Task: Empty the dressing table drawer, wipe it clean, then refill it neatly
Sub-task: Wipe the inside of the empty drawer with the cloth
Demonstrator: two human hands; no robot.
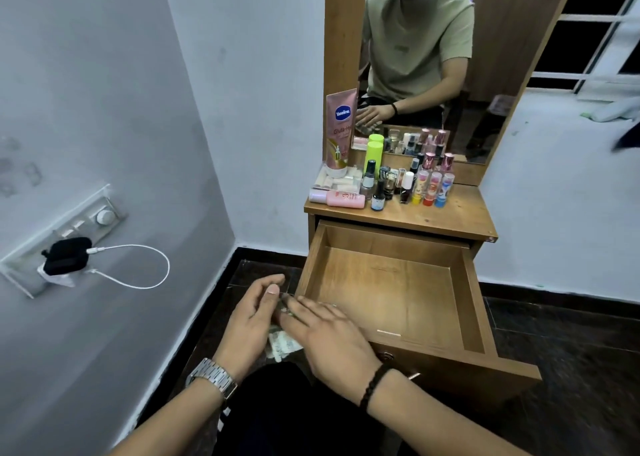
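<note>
The wooden drawer [391, 293] of the dressing table [450, 218] is pulled far out, and its bottom is bare. Just left of the drawer's front corner, my left hand [249, 327], with a metal watch on its wrist, and my right hand [329, 338], with a black bracelet, come together around a small white-and-green packet [282, 346]. The packet shows between and below my palms. My right fingers lie straight over it; my left fingers are loosely extended beside it. Most of the packet is hidden.
The tabletop holds a pink Vaseline tube [339, 130], a green bottle [374, 156], a pink bottle lying flat [343, 199] and several small cosmetic bottles [408, 185] before a mirror [433, 57]. On the left wall a black charger [65, 256] sits in a switchboard. The floor is dark.
</note>
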